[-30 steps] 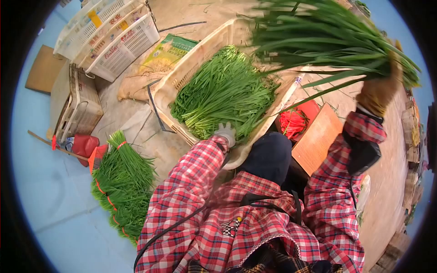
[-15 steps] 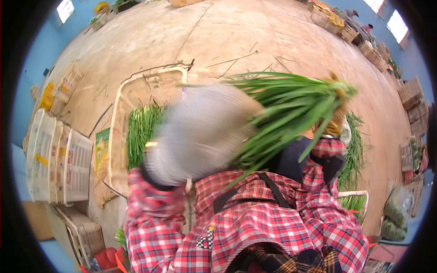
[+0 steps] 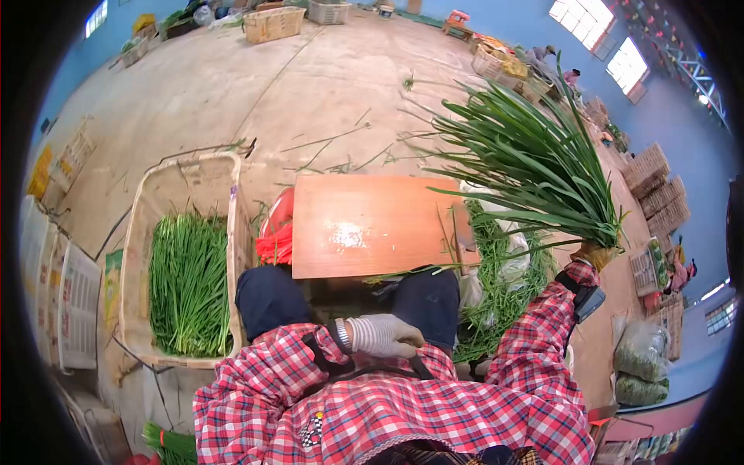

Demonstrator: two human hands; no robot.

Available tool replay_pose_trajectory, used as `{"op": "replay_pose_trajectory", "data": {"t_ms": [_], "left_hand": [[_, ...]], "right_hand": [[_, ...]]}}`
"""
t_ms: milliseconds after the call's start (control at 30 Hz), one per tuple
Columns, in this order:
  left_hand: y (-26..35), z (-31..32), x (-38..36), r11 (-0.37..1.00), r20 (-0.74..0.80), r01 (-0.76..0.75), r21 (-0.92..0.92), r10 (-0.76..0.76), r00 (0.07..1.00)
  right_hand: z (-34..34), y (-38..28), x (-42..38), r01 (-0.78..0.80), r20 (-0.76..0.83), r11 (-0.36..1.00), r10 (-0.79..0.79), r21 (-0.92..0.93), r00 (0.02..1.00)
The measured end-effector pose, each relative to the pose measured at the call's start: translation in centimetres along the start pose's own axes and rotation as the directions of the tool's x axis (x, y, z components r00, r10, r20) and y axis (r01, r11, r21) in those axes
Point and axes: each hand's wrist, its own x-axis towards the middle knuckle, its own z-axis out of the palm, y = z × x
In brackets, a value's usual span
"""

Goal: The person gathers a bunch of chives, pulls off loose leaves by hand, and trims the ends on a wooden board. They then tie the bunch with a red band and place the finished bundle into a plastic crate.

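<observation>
My right hand point(image 3: 597, 256), in a brownish glove, is closed round the base of a large bunch of chives point(image 3: 527, 155). Its long green leaves fan out up and to the left, raised at the right. My left hand point(image 3: 385, 335), in a pale ribbed glove, hangs over my lap with its fingers loosely curled together; nothing shows in it. Before my knees lies a wooden board point(image 3: 364, 225), bare and shiny. Red ties point(image 3: 275, 244) lie at its left edge. A white crate point(image 3: 133, 287) on the left holds many more chives point(image 3: 188, 287).
Loose green leaves point(image 3: 504, 287) are heaped on plastic sheeting right of the board. Stacked white crates point(image 3: 77, 302) stand at far left. Bagged greens point(image 3: 642, 360) sit at the right. Other people point(image 3: 570, 77) are by the far right wall. Stray leaves lie on the floor point(image 3: 310, 101).
My left hand, blurred over the leaves before, has drawn back down to my lap. The bunch in my right hand has swung right and now points upward. The board has come into view.
</observation>
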Motion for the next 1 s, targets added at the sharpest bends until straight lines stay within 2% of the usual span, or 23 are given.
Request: {"op": "replay_pose_trajectory", "data": {"t_ms": [100,133,233,300,333,367,400,433,500,533,567,600,633,667,700,733,767,800,900,1000], "left_hand": [[0.7,-1.5,0.4,0.996,0.119,0.076,-0.05,-0.07,0.99],[1.1,-2.1,0.7,0.997,0.162,-0.006,-0.074,0.018,0.987],[5.6,-5.5,1.6,0.971,0.239,0.039,-0.237,0.019,0.971],[10.1,-8.2,1.9,0.944,0.154,0.045,-0.327,0.006,0.988],[11.0,-9.2,3.1,0.925,0.097,-0.1,-0.367,0.145,0.985],[11.9,-10.1,4.6,0.883,0.031,-0.245,-0.4,0.28,0.96],[13.1,-11.0,6.1,0.864,-0.013,-0.277,-0.421,0.3,0.954],[14.5,-11.7,7.9,0.843,-0.057,-0.305,-0.443,0.313,0.948],[17.1,-11.7,11.7,0.761,-0.123,-0.228,-0.608,0.193,0.973],[16.1,-12.5,12.8,0.777,-0.044,-0.201,-0.597,0.219,0.975],[15.9,-12.4,13.9,0.725,-0.026,-0.161,-0.67,0.194,0.981],[15.9,-12.4,15.0,0.669,-0.009,-0.121,-0.734,0.168,0.986],[15.7,-12.4,16.0,0.611,0.007,-0.081,-0.788,0.141,0.99],[14.1,-12.3,16.9,0.589,0.064,-0.028,-0.807,0.135,0.989],[12.2,-11.8,17.4,0.426,0.086,-0.011,-0.905,0.208,0.974],[10.3,-11.4,17.7,0.331,0.104,0.028,-0.943,0.215,0.971],[8.3,-10.6,16.0,0.296,0.105,0.06,-0.953,0.139,0.985],[6.1,-10.1,15.7,0.243,0.11,0.096,-0.965,0.046,0.993],[-0.4,-7.9,12.9,0.141,0.157,0.199,-0.97,-0.265,0.951],[-5.3,-5.7,8.1,0.07,0.206,0.287,-0.955,-0.539,0.817]], "right_hand": [[-1.7,-2.0,1.0,-0.08,0.027,0.978,0.076,0.191,0.997],[-3.3,-1.5,2.1,0.187,0.147,0.966,-0.161,-0.181,0.976],[-1.7,-5.8,2.7,0.191,0.043,0.973,-0.186,-0.13,0.982],[-0.1,-8.1,4.1,0.274,0.036,0.942,-0.272,-0.195,0.961],[0.8,-9.4,5.0,0.344,0.061,0.907,-0.339,-0.245,0.939],[1.9,-10.8,5.7,0.442,0.11,0.836,-0.431,-0.325,0.896],[2.8,-12.4,6.0,0.54,0.157,0.739,-0.525,-0.403,0.836],[3.7,-13.9,6.0,0.633,0.225,0.507,-0.648,-0.585,0.728],[6.7,-15.9,4.7,0.578,0.097,0.744,-0.583,-0.335,0.807],[8.2,-16.9,4.0,0.54,0.033,0.821,-0.544,-0.186,0.838],[10.6,-17.8,1.6,0.565,0.016,0.824,-0.566,0.045,0.824],[10.5,-16.1,0.5,0.619,0.175,0.785,-0.616,0.044,0.768],[11.1,-15.4,-3.2,0.564,0.344,0.804,-0.592,0.189,0.729],[11.7,-14.6,-6.9,0.454,0.508,0.836,-0.548,0.308,0.665],[12.3,-13.9,-10.6,0.316,0.65,0.872,-0.489,0.373,0.581],[12.7,-15.2,-14.1,0.875,0.803,0.485,-0.521,-0.001,0.29],[13.5,-14.8,-19.2,0.882,0.855,0.466,-0.482,0.064,0.192],[13.2,-13.4,-23.0,0.877,0.836,0.466,-0.523,0.117,0.167],[11.1,-10.9,-32.1,0.79,0.856,0.601,-0.467,0.122,0.222],[9.8,-9.4,-38.1,0.728,0.85,0.666,-0.468,0.16,0.241]]}}
